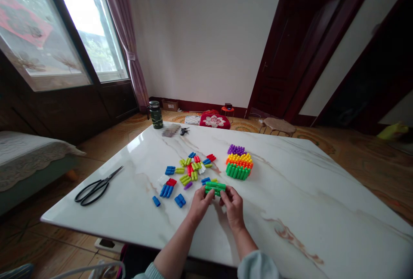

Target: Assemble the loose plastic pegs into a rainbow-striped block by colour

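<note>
Left hand (201,203) and right hand (232,203): fingers nearly closed, pinching opposite ends of green plastic tube bundle (215,187) above marble-patterned table (290,201).

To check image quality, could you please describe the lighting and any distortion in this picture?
Head view: the window is blown out, glare streaks the glossy tabletop's left side, a soft shadow lies by the right forearm, wide-angle distortion stretches the edges, the far right is dark, and a patch beside the flask is pixelated.
</note>
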Tool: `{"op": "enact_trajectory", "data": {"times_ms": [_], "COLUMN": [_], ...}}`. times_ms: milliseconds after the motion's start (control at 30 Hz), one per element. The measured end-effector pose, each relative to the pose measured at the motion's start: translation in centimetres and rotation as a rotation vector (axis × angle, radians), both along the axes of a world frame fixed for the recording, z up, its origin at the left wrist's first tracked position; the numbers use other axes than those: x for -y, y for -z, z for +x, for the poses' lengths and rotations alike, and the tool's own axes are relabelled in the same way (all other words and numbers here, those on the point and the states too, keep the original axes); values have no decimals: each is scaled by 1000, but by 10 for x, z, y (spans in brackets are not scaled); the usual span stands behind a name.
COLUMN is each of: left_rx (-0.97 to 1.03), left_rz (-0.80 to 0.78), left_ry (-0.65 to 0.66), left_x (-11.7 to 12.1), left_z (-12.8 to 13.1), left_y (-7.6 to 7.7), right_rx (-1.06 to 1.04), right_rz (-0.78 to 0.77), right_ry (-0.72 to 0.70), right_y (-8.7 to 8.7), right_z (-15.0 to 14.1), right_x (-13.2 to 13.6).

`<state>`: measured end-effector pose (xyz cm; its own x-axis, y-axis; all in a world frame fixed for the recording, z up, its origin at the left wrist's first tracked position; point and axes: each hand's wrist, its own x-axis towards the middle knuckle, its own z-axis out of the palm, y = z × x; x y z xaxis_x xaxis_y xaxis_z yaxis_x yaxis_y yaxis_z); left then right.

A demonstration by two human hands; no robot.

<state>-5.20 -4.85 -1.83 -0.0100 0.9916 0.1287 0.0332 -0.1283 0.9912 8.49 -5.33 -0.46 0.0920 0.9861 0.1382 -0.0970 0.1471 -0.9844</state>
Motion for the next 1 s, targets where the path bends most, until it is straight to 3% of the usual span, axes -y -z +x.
{"op": "enact_trajectory", "data": {"times_ms": [200,733,933,1000], "left_rx": [12,-107,-81,-87], "left_rz": [5,37,65,108], "left_ry": [-7,56,-42,-115], "left_x": [1,0,2,3], "left_z": [2,3,6,6], "left_y": [-4,-2,-4,-6], "right_rx": [91,89,58,127], "right_rz": [21,22,11,74], "right_ry": [20,3,-20,51], "right_y": [-4,1,5,4], "right_z": [-1,0,-5,-7], "right_x": [1,0,-2,-2]}}
